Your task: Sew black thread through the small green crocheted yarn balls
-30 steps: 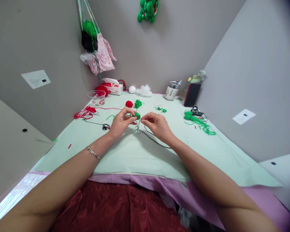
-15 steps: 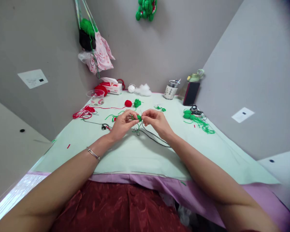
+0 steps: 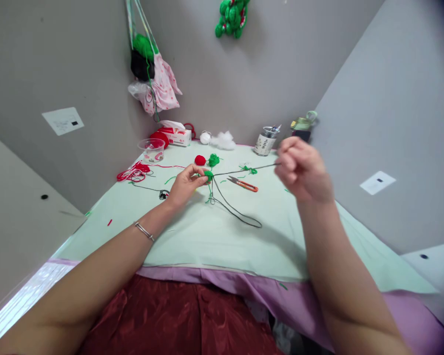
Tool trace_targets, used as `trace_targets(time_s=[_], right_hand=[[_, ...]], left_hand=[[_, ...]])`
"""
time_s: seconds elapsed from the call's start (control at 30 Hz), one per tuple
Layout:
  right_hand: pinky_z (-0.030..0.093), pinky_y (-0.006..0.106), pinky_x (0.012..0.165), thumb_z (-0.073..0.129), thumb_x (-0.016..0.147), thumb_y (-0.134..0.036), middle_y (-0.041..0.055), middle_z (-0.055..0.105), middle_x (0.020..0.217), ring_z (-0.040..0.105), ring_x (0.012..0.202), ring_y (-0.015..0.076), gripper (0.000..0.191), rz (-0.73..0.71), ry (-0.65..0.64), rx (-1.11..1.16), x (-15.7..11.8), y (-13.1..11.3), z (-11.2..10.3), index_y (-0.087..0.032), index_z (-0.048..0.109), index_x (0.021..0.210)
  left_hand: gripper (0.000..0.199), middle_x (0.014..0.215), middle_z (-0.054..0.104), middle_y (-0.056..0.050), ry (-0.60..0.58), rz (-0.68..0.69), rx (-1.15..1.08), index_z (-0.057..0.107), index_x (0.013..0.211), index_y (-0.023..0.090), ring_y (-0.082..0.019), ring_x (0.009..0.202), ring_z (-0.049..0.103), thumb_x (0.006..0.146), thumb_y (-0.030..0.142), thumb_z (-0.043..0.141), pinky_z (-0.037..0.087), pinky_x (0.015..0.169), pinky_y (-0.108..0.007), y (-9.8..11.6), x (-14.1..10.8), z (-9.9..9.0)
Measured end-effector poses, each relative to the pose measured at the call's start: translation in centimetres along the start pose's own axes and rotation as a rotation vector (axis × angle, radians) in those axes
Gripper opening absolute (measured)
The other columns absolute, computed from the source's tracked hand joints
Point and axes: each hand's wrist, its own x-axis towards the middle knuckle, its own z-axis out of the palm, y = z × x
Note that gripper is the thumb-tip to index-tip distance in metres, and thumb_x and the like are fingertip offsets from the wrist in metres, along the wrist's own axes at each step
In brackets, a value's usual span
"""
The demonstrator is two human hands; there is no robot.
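Thread (image 3: 246, 170), dark and taut, is seemingly being drawn through, the blurred right hand (image 3: 304, 170) with fingers together on it; the next move likely calls for keeping the slack loop (image 3: 260, 226) untangled. The left hand (image 3: 188, 184) pinches the green yarn piece (image 3: 208, 175) above the table (image 3: 200, 246), small, bright, with loose strands (image 3: 209, 193) dangling.

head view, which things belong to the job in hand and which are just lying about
In hand:
green piece, held in the left hand
dark thread, stretched from it to the blurred right hand

Apparently just lying about:
orange-handled snips, untouched
red ball
tissue box
clear tub
white fluff
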Motion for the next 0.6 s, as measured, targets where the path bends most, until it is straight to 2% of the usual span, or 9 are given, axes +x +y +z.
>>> trace_targets(time_s=[0.1,0.17,0.23,0.27,0.33,0.37,0.43,0.53,0.6], right_hand=[[0.035,0.03,0.055,0.078,0.071,-0.033,-0.0008,0.049,0.065,0.054,0.061,0.0152,0.019,-0.336,0.421,-0.095,0.8,-1.2,-6.5,-0.026,0.063,0.081],[0.036,0.037,0.06,0.067,0.08,-0.046,0.0034,0.055,0.072,0.06,0.073,0.0246,0.018,-0.478,0.613,-0.308,1.2,-1.0,-11.0,-0.029,0.06,0.078],[0.035,0.039,0.063,0.056,0.087,-0.052,0.0042,0.056,0.073,0.06,0.073,0.025,0.022,-0.511,0.749,-0.441,1.5,-0.4,-13.8,-0.031,0.061,0.082],[0.035,0.039,0.062,0.057,0.087,-0.051,0.0039,0.055,0.07,0.058,0.069,0.0225,0.02,-0.487,0.802,-0.462,1.7,0.0,-14.2,-0.031,0.062,0.085],[0.036,0.036,0.061,0.063,0.084,-0.043,0.0026,0.054,0.067,0.053,0.062,0.0178,0.017,-0.357,0.765,-0.468,2.0,0.9,-12.9,-0.028,0.063,0.093],[0.036,0.035,0.06,0.065,0.083,-0.039,0.0019,0.054,0.066,0.051,0.06,0.0161,0.018,-0.278,0.682,-0.467,2.1,1.4,-11.3,-0.026,0.064,0.095],[0.037,0.032,0.059,0.062,0.084,-0.037,0.0012,0.053,0.065,0.045,0.057,0.0131,0.021,-0.142,0.417,-0.512,2.1,2.6,-6.9,-0.02,0.066,0.095],[0.04,0.031,0.06,0.073,0.076,-0.038,0.0031,0.06,0.068,0.052,0.059,0.0131,0.026,-0.019,0.146,-0.551,1.2,4.9,-0.1,-0.014,0.073,0.086],[0.041,0.029,0.061,0.075,0.074,-0.041,0.0033,0.063,0.075,0.053,0.064,0.0132,0.03,0.037,-0.074,-0.608,0.3,6.4,3.1,-0.015,0.075,0.09]], left_hand=[[0.027,0.105,0.066,-0.003,0.116,0.025,0.008,0.055,0.082,0.018,-0.014,0.085,0.065,0.072,0.028,0.078,0.053,0.089,-0.035,0.1,0.7,-1.0],[0.028,0.105,0.066,-0.002,0.168,0.032,0.002,0.054,0.083,0.018,-0.014,0.083,0.066,0.071,0.028,0.078,0.053,0.086,-0.034,0.2,1.1,-1.4],[0.029,0.104,0.066,-0.002,0.157,0.027,-0.017,0.053,0.083,0.018,-0.014,0.084,0.066,0.071,0.028,0.078,0.053,0.087,-0.034,0.4,1.1,-1.5],[0.029,0.103,0.066,-0.002,0.132,0.024,-0.026,0.053,0.083,0.018,-0.015,0.085,0.066,0.072,0.028,0.078,0.053,0.088,-0.035,0.5,1.0,-1.4],[0.028,0.104,0.066,-0.003,0.058,0.015,-0.029,0.054,0.083,0.018,-0.015,0.086,0.066,0.073,0.029,0.078,0.053,0.09,-0.037,0.7,0.7,-1.1],[0.028,0.106,0.066,-0.004,0.02,0.011,-0.025,0.054,0.083,0.018,-0.015,0.086,0.066,0.074,0.029,0.078,0.053,0.09,-0.038,0.7,0.5,-0.8],[0.028,0.111,0.065,-0.005,-0.04,0.002,-0.016,0.055,0.083,0.017,-0.014,0.087,0.065,0.075,0.03,0.079,0.054,0.091,-0.038,0.8,0.1,-0.4],[0.027,0.113,0.064,-0.006,-0.096,0.004,-0.007,0.056,0.084,0.017,-0.015,0.091,0.065,0.076,0.03,0.079,0.054,0.091,-0.037,0.7,-0.2,0.0],[0.026,0.111,0.065,-0.006,-0.129,0.011,-0.002,0.057,0.085,0.017,-0.016,0.092,0.065,0.078,0.03,0.078,0.054,0.091,-0.037,0.7,-0.3,0.1]])
